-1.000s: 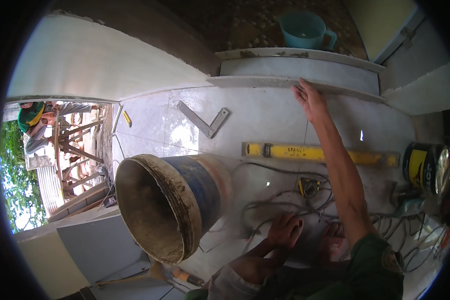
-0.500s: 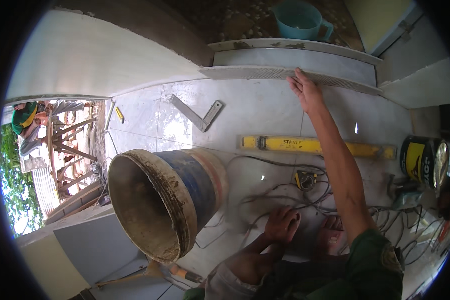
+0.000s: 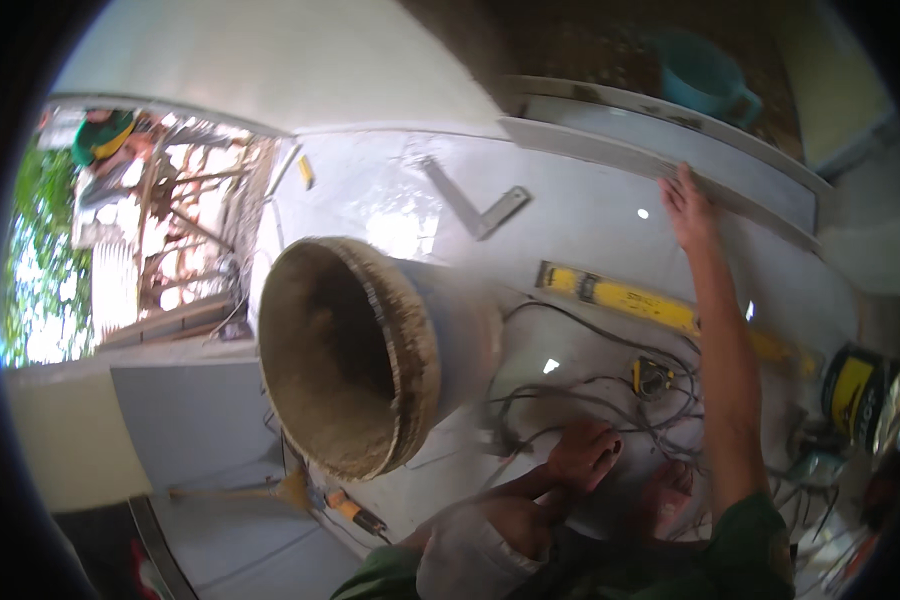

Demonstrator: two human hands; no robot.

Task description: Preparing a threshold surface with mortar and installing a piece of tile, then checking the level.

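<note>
Right hand [image 3: 688, 203] on tile edge [image 3: 610, 155]

A yellow spirit level [image 3: 650, 303] lies on glossy pale grey tiles [image 3: 580, 215], crossed by dark cables [image 3: 610, 400]. The bucket [image 3: 370, 350] shows blue sides and a mortar-grey, crusted inside. Teal mug [image 3: 708, 78] up top, green sleeve [image 3: 760, 545] below.

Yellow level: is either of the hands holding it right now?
No. The yellow level lies alone on the tiled floor; the right hand reaches past it and the left hand rests among cables.
</note>
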